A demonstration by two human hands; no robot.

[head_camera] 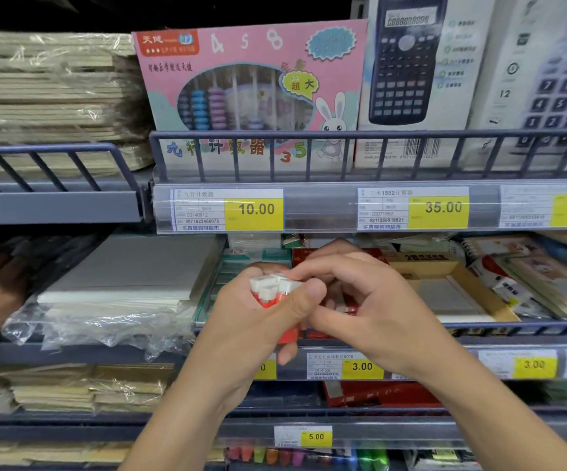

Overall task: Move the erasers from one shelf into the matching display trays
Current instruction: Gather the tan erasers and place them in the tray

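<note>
Two hands at frame centre, before the middle shelf. Left hand [258, 321] curled round a bunch of erasers [273, 288], white blocks in red-orange sleeves, thumb clamped across the front. Right hand [360, 307] at three o'clock of the bunch, fingertips [300, 274] bent and pinching its top edge. Red display tray [339, 254] at twelve o'clock behind the hands, mostly hidden. Yellow tray [479, 287] at three o'clock. Pink abacus box [251, 90] at twelve o'clock on the upper shelf.
</note>
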